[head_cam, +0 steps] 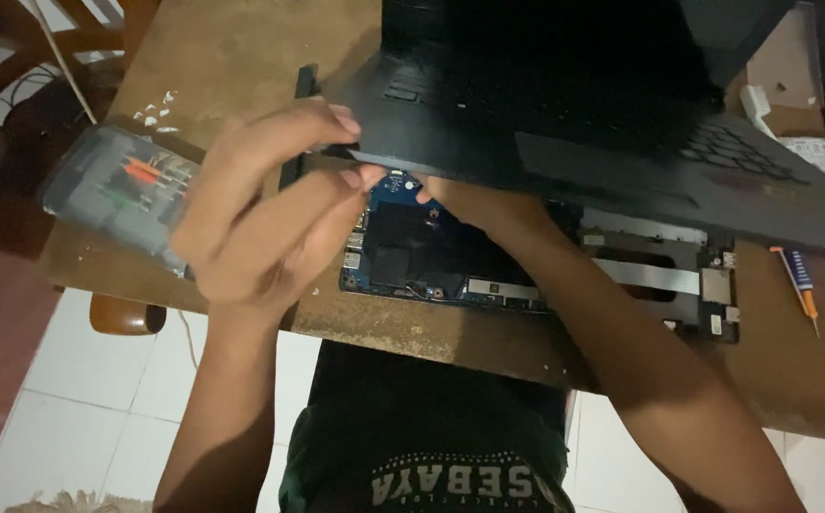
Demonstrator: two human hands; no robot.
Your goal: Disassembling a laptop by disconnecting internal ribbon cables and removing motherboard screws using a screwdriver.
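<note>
Near the table's front edge, the left hand (260, 204) pinches the corner of a black laptop cover (526, 123), lifted over the blue motherboard (412, 252). The right hand (450, 195) is under it, grip unclear. Brown wooden table (232, 57); white tiled floor (99, 380).

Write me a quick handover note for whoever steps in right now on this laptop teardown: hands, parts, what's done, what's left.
Left hand: pinching the near left corner of the black keyboard cover, which is tilted up.
Right hand: reaches under the raised cover; the hand itself is hidden.
Laptop base lies on the wooden table with boards exposed.
Screwdriver lies at the right; clear bit case at the left.
Done: cover lifted at the front.
Left: likely freeing the cover fully; check for ribbons underneath first.
</note>
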